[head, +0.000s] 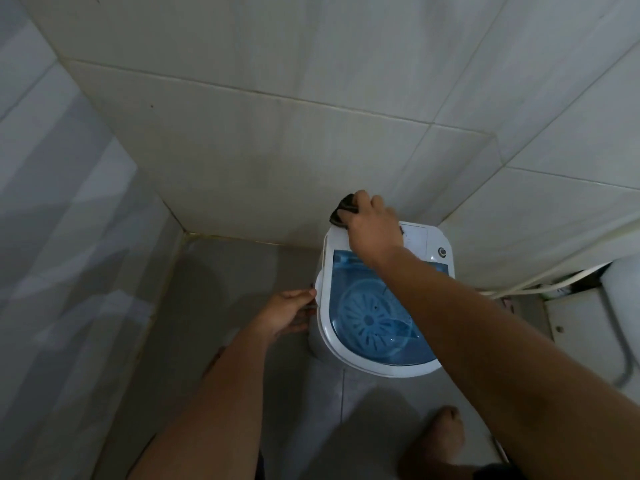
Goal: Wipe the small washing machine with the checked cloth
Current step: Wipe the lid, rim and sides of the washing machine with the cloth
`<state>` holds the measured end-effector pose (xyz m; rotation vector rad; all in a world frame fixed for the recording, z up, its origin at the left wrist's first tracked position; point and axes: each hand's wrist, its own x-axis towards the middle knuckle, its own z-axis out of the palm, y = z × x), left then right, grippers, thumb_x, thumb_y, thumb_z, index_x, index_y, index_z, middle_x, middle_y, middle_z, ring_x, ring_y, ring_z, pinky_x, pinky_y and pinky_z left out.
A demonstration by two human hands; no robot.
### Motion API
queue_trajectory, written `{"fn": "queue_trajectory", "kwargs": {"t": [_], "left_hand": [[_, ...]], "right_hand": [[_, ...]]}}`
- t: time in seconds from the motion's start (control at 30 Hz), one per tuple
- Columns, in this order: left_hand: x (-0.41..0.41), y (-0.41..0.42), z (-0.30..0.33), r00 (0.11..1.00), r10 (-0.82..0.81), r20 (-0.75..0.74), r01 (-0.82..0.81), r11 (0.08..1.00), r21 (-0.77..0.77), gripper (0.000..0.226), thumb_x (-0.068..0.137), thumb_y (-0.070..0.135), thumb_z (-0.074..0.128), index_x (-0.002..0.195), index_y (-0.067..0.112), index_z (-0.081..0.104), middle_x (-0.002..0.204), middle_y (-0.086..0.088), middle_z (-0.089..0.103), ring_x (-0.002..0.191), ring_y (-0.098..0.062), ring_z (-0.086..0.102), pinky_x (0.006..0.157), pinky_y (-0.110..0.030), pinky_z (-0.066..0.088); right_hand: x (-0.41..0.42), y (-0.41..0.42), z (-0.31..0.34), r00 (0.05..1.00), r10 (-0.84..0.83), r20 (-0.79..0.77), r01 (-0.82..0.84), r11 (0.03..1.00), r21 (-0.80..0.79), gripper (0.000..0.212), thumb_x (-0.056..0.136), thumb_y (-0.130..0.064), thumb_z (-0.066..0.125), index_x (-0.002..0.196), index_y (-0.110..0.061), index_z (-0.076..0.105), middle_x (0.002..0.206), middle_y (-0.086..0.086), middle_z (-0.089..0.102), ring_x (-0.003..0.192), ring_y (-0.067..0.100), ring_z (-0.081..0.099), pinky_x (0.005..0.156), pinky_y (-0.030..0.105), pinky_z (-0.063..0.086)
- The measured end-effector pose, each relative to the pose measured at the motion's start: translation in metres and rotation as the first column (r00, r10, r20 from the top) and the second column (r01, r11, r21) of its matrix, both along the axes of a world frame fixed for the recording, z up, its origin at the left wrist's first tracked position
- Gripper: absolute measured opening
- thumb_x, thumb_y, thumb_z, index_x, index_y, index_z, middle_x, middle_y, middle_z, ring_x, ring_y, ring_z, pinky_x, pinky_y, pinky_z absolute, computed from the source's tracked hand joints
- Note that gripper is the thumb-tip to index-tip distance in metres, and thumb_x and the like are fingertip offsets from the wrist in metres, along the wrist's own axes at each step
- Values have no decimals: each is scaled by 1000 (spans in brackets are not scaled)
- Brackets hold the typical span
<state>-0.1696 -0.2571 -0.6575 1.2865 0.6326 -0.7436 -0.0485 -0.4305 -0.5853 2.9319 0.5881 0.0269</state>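
The small white washing machine (323,327) stands on the floor against the tiled wall, with a see-through blue lid that shows the round drum plate inside. My right hand (372,221) presses a dark bunched cloth (343,211) onto the machine's back left corner, by the control panel. Most of the cloth is hidden under my fingers, so its check pattern cannot be made out. My left hand (285,311) grips the machine's left side, fingers closed around a thin side handle.
Tiled walls close in at the back and left. A white hose (540,284) runs along the wall to the right of the machine. A white fixture (588,323) sits at the right edge. My bare foot (441,433) stands on the grey floor in front.
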Motion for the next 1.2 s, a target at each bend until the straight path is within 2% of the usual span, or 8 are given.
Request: {"fn": "queue_trajectory", "kwargs": {"t": [0.1, 0.27, 0.4, 0.53, 0.63, 0.73, 0.97, 1.2], "left_hand": [[2, 2, -6, 1000, -6, -2, 6, 1000, 2, 37, 92, 34, 68, 123, 15, 68, 120, -7, 73, 113, -21, 67, 90, -37, 56], [1, 3, -5, 1000, -25, 7, 25, 1000, 0, 36, 92, 36, 68, 123, 17, 68, 118, -4, 73, 109, -17, 68, 79, -31, 56], [-2, -4, -1, 1000, -12, 28, 11, 999, 37, 33, 97, 32, 61, 121, 12, 67, 117, -7, 71, 100, -16, 66, 77, -29, 53], [-1, -5, -3, 995, -39, 92, 30, 994, 103, 29, 97, 29, 61, 117, 9, 70, 111, -8, 73, 85, -9, 68, 65, -23, 53], [0, -2, -8, 991, -67, 117, 51, 989, 136, 23, 96, 29, 63, 109, 13, 74, 110, -8, 76, 91, -15, 72, 79, -29, 58], [1, 0, -11, 988, -95, 120, 77, 987, 144, 22, 95, 31, 65, 102, 14, 77, 107, -8, 78, 99, -20, 74, 98, -41, 54], [1, 0, -7, 991, -66, 113, 51, 990, 129, 22, 94, 30, 66, 104, 13, 77, 109, -8, 77, 100, -21, 73, 94, -37, 55], [-1, 0, 8, 1000, 13, -16, -13, 999, -33, 27, 97, 24, 53, 119, 21, 68, 116, -3, 73, 112, -22, 67, 99, -41, 50]], "right_hand": [[-26, 12, -15, 993, 112, -48, -113, 994, -9, 45, 84, -15, 67, 128, -21, 65, 140, 19, 44, 112, 41, 50, 79, 49, 51], [-53, 14, -26, 993, 104, -54, -100, 993, 63, 31, 93, -38, 65, 113, -15, 71, 130, 20, 50, 101, 39, 53, 67, 48, 57], [-36, 14, -4, 978, 158, -133, -144, 984, 105, 29, 94, -27, 63, 120, -16, 69, 127, 16, 49, 105, 37, 53, 75, 46, 56], [8, 2, 20, 998, 55, -26, -55, 998, 1, 41, 90, -21, 66, 130, -12, 61, 129, 14, 50, 108, 34, 53, 79, 46, 52], [0, 3, 13, 980, 181, -81, -193, 965, -177, 34, 89, -16, 64, 123, -13, 68, 134, 15, 47, 112, 37, 50, 81, 45, 51], [-20, 7, 1, 959, 256, -121, -274, 948, -160, 33, 89, -11, 61, 122, -10, 68, 136, 18, 45, 116, 39, 47, 82, 47, 54], [-57, 1, -6, 949, 285, -131, -289, 957, -14, 29, 68, -5, 77, 97, -11, 77, 112, 18, 59, 89, 39, 56, 56, 39, 48], [-100, -13, -17, 905, 394, -163, -383, 919, 96, 34, 80, -17, 76, 114, -18, 74, 124, 12, 52, 106, 35, 54, 71, 46, 60]]}}
